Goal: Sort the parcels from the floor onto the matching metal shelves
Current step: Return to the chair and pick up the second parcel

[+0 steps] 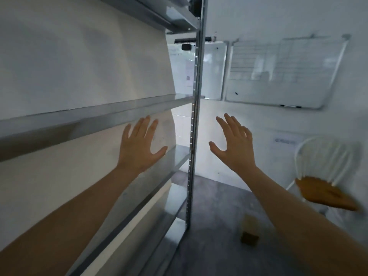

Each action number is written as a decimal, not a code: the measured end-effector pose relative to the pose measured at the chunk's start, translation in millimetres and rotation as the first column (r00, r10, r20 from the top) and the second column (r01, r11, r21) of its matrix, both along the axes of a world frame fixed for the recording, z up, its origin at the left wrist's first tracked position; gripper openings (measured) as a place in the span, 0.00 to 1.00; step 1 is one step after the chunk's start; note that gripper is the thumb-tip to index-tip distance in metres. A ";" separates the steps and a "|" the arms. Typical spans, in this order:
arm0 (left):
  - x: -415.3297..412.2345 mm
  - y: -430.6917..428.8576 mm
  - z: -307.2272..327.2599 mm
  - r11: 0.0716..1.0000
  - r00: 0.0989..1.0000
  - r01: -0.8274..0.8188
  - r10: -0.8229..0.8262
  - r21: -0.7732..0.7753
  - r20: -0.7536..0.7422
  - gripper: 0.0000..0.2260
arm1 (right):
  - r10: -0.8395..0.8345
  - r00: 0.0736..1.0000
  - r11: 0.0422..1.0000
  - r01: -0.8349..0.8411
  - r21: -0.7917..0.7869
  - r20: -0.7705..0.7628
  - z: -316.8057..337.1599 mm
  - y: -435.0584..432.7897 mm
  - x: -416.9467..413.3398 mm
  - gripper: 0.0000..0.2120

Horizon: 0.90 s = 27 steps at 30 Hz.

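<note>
The metal shelves [95,114] fill the whole left side of the view, several bare tiers running away toward a perforated upright post [196,116] at the near corner; no parcel sits on any tier that shows. Right of the post the grey floor [219,246] opens out, and on it lies the only likely parcel in sight — a small brown box [250,229], blurred, too soft to read any label or judge its long axis with confidence. A white wire chair [326,156] with a tan seat stands near the right wall, under a whiteboard [286,72].

Both hands are raised at about mid-shelf height, palms forward. The left hand [139,144] hangs in front of the shelf bay, its fingers [137,126] spread wide and holding nothing. The right hand [233,144] is on the far side of the post, fingers [231,122] likewise splayed and empty.

The box lies well below both hands and to the right of the post — on the right hand's side, so that hand looks the nearer. Reaching it would mean going down and slightly right, away from the shelves.
</note>
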<state>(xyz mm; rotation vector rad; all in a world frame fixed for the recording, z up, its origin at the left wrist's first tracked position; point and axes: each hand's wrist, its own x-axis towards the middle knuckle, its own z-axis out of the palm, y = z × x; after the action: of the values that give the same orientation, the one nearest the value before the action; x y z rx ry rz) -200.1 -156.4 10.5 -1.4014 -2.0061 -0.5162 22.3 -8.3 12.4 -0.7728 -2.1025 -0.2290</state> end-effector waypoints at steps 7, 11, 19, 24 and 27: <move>10.9 182.9 -38.1 0.955 0.954 0.294 -0.291 -0.038 0.066 0.35 | -0.235 0.970 0.968 0.239 -0.079 0.056 -28.1 121.6 28.3 0.33; 20.4 283.2 -55.9 0.915 0.915 0.399 -0.394 -0.052 0.081 0.36 | -0.355 0.933 0.924 0.359 -0.128 0.055 -44.5 183.1 42.8 0.33; 61.4 437.1 -129.5 0.829 0.843 0.536 -0.514 -0.160 0.158 0.37 | -0.509 0.857 0.834 0.513 -0.203 0.076 -104.1 301.9 88.2 0.35; 92.8 543.6 -161.9 0.805 0.827 0.561 -0.535 -0.191 0.173 0.36 | -0.534 0.832 0.797 0.555 -0.238 0.151 -136.0 398.5 131.0 0.35; 117.4 614.5 -185.9 0.784 0.810 0.582 -0.536 -0.218 0.236 0.37 | -0.539 0.827 0.786 0.563 -0.255 0.163 -160.9 459.1 158.4 0.34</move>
<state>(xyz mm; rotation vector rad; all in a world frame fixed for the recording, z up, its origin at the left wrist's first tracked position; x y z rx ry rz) -82.7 458.2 -175.5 -2.2308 -1.8056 -0.6293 180.7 450.8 -148.5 -1.5881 -1.9556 -0.2664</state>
